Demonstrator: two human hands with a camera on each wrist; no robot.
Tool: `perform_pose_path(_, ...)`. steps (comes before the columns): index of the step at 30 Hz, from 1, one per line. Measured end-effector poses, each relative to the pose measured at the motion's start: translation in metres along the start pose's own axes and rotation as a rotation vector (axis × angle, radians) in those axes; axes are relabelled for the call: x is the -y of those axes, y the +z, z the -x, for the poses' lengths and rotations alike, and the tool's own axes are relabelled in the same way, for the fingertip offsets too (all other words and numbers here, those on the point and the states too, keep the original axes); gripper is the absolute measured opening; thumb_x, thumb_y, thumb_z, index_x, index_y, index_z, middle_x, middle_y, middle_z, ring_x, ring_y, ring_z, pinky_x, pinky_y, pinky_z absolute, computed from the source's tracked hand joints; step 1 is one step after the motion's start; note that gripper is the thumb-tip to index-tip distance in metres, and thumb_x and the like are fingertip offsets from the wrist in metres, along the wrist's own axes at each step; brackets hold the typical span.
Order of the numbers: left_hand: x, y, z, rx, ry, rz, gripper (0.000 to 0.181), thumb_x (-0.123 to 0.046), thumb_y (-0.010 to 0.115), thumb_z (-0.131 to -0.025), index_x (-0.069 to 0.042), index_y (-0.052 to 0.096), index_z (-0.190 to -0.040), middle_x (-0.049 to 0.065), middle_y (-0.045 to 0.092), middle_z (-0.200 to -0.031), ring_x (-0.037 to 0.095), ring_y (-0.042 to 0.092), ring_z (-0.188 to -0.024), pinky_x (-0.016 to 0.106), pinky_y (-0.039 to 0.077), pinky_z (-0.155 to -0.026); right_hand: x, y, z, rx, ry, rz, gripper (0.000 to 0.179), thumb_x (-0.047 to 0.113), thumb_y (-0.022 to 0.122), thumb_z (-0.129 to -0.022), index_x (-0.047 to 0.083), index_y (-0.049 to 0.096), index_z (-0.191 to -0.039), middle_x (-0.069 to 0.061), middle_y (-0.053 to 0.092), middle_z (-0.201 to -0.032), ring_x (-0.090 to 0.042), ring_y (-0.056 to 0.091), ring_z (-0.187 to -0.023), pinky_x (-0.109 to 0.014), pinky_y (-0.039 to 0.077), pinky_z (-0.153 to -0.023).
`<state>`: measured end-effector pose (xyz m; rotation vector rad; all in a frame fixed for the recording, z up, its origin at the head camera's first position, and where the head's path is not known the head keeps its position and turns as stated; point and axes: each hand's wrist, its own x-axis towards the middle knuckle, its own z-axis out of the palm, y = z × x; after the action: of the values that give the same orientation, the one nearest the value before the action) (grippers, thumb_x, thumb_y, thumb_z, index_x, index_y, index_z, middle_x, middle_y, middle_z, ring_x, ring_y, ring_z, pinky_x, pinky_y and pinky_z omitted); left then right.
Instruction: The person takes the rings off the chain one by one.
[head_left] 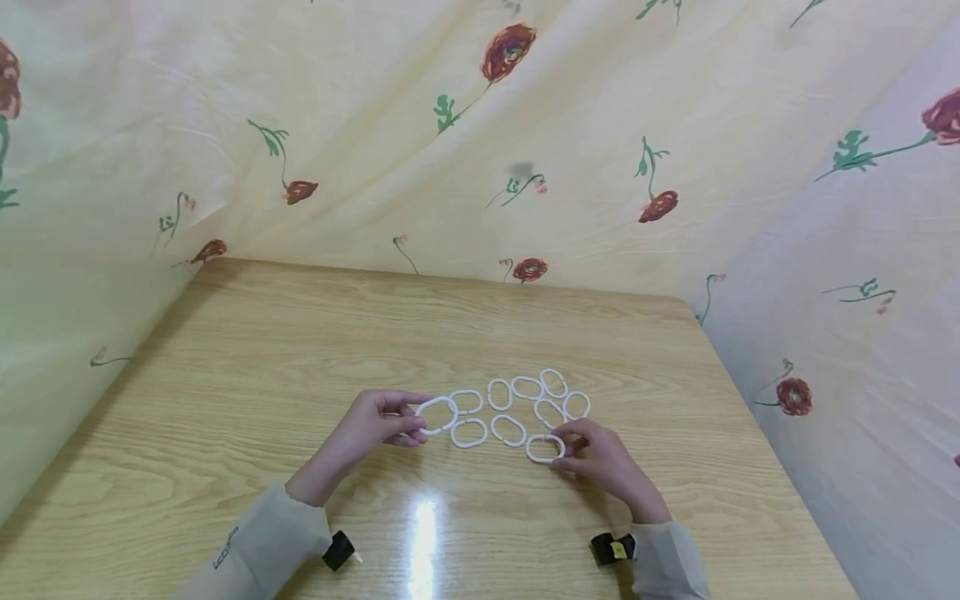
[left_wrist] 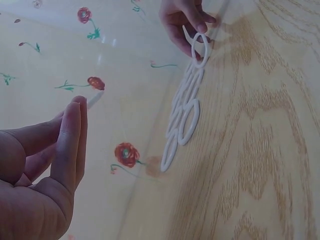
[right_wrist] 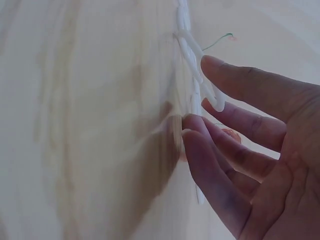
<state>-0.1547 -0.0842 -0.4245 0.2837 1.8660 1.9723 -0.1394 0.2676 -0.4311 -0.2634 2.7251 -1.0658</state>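
Observation:
My left hand (head_left: 384, 419) pinches a white oval ring (head_left: 438, 399) by its left end, held up off the table. The left wrist view shows that ring only as a pale sliver (left_wrist: 95, 99) beyond the fingertips. My right hand (head_left: 602, 461) pinches another white oval ring (head_left: 543, 462) by its right end, between thumb and finger. Seen from the right wrist, this ring (right_wrist: 191, 55) is tilted away from the tabletop. Several similar white rings (head_left: 499, 381) lie flat between and beyond the hands, in a loose, closely spaced cluster.
A wood-grain table (head_left: 300, 333) lies under everything. Flower-printed cloth (head_left: 375, 150) hangs behind it and along both sides. Each sleeve has a small black device (head_left: 339, 550) at the wrist. A bright light reflection (head_left: 422, 542) shows on the table's near part.

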Motion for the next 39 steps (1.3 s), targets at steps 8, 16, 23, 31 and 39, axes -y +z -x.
perform_pose_path(8,0.0,0.001,-0.001,0.006,-0.002,-0.002,0.043,0.004,0.062,-0.09,0.015,0.05,-0.13,0.002,0.063,-0.078,0.008,0.07,-0.072,0.026,0.062,-0.072,0.002,0.0,-0.002,-0.026,-0.032,0.134,0.03,0.008,0.083,-0.072,0.004,0.071,-0.099,-0.01,0.063,-0.1,-0.013,0.061,-0.08,-0.02,0.05,-0.068)
perform_pose_path(16,-0.001,0.005,-0.002,0.007,-0.027,-0.009,0.042,0.005,0.062,-0.09,0.013,0.052,-0.13,0.001,0.062,-0.078,0.008,0.07,-0.072,0.027,0.062,-0.072,0.003,-0.002,0.0,-0.033,-0.05,0.124,0.033,0.007,0.083,-0.072,0.003,0.07,-0.102,-0.011,0.064,-0.1,-0.015,0.063,-0.08,-0.021,0.052,-0.069)
perform_pose_path(23,-0.004,0.011,-0.003,0.027,-0.02,-0.012,0.042,0.004,0.062,-0.09,0.013,0.052,-0.13,0.001,0.062,-0.079,0.008,0.07,-0.073,0.026,0.061,-0.073,0.01,-0.004,0.004,-0.059,-0.132,0.065,0.036,0.01,0.081,-0.077,0.004,0.069,-0.11,-0.011,0.067,-0.104,-0.013,0.066,-0.079,-0.022,0.053,-0.069)
perform_pose_path(31,0.0,0.017,-0.007,0.048,-0.018,-0.003,0.04,0.005,0.06,-0.09,0.015,0.052,-0.128,0.0,0.064,-0.077,0.009,0.07,-0.072,0.026,0.062,-0.072,0.021,-0.005,0.007,-0.036,-0.171,-0.078,0.039,0.009,0.077,-0.08,0.001,0.065,-0.116,-0.019,0.064,-0.113,-0.006,0.063,-0.081,-0.02,0.056,-0.058)
perform_pose_path(39,0.007,0.029,-0.011,0.089,-0.036,0.006,0.039,0.007,0.06,-0.089,0.017,0.052,-0.126,0.005,0.067,-0.079,0.008,0.07,-0.069,0.029,0.062,-0.071,0.019,-0.002,0.008,-0.034,-0.141,-0.072,0.038,0.008,0.077,-0.08,0.002,0.065,-0.116,-0.017,0.065,-0.113,-0.003,0.062,-0.081,-0.021,0.056,-0.059)
